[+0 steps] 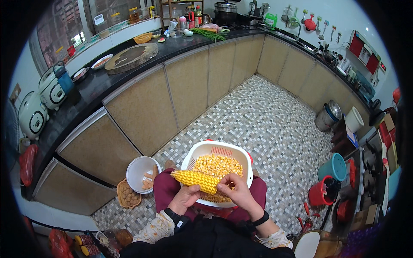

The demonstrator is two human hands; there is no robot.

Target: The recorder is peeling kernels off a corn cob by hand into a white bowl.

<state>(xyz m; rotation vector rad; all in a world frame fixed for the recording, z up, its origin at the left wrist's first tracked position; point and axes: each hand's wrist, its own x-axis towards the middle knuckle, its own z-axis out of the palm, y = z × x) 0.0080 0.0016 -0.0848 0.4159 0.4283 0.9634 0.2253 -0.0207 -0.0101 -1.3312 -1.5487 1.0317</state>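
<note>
A yellow corn cob [195,181], its kernels mostly in place, lies tilted across my left hand [184,197], which grips it from below near the middle. My right hand [236,191] is at the cob's right end, with the thumb and fingertips pinching there. Whether a kernel is between those fingers is hidden. Under the cob, a white plastic colander [196,151] with a red basin showing beneath its edge stands between my knees. Loose corn kernels [219,164] cover its bottom.
On the left, a white bucket [134,171] holds several stripped cobs [148,183]. Beside it stands a wicker basket [129,195] of round brown items. A black countertop [96,84] runs along the left and back. Teal [332,167] and red buckets [319,192] stand at right.
</note>
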